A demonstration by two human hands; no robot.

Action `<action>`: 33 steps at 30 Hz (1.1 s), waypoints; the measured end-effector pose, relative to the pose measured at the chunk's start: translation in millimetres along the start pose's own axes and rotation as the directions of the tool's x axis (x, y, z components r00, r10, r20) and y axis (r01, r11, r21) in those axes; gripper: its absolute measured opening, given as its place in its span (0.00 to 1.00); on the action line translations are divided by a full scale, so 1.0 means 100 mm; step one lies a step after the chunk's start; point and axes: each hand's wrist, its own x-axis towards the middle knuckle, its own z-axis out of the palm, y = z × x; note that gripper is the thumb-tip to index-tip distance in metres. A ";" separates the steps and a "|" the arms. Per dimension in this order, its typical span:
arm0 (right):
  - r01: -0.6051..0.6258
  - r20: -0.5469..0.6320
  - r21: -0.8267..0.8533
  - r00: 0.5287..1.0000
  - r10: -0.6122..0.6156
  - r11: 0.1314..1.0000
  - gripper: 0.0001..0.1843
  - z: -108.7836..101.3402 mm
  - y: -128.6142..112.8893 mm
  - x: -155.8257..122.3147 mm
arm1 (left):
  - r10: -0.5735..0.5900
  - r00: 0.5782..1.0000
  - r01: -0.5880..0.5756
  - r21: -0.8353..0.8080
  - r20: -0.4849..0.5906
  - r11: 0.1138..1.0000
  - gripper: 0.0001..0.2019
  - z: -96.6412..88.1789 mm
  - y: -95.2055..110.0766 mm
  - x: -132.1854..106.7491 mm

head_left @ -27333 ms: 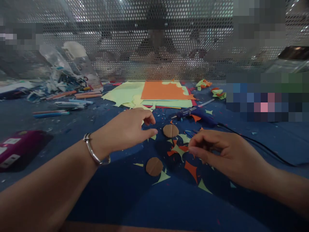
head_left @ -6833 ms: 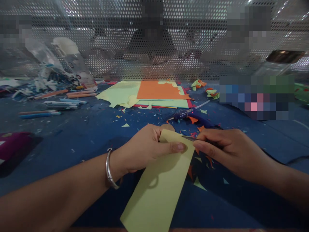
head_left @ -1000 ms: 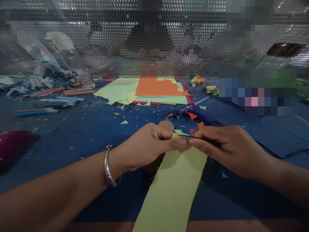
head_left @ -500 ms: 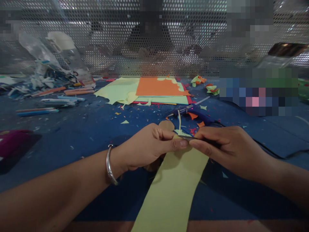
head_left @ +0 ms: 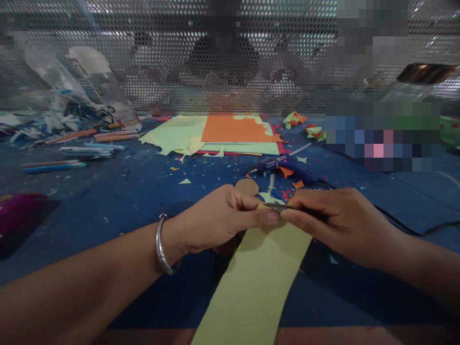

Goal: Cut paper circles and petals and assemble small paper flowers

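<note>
My left hand, with a silver bangle on the wrist, pinches the top edge of a long pale yellow-green paper strip that runs down toward me. My right hand is closed on small scissors, whose blades meet the strip's top edge beside my left thumb. A thin paper sliver curls up just behind the blades. A brown cardboard disc lies right behind my left hand.
A blue glue gun with a black cord lies behind my hands. Orange and pale green sheets lie further back, pens and plastic wrappers at left, a magenta case at far left. Paper scraps litter the blue cloth. A perforated screen stands behind.
The scissors kept working along the strip's top edge; a thin sliver rose behind the blades half a second ago and now leans lower. The hands barely shifted.
</note>
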 end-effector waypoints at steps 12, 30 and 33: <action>0.024 -0.006 -0.009 1.000 -0.024 1.000 0.23 0.02 0.00 0.00 | -0.009 1.000 0.009 0.015 -0.011 1.000 0.18 0.02 0.05 -0.01; 0.022 0.023 -0.008 0.999 -0.022 1.000 0.23 -0.04 -0.03 0.02 | 0.016 0.999 -0.018 0.041 0.031 0.999 0.20 0.00 0.05 0.00; 0.029 0.018 -0.016 0.999 -0.029 0.999 0.22 -0.04 -0.04 0.02 | 0.001 0.999 -0.002 0.021 0.045 1.000 0.17 -0.01 0.05 0.00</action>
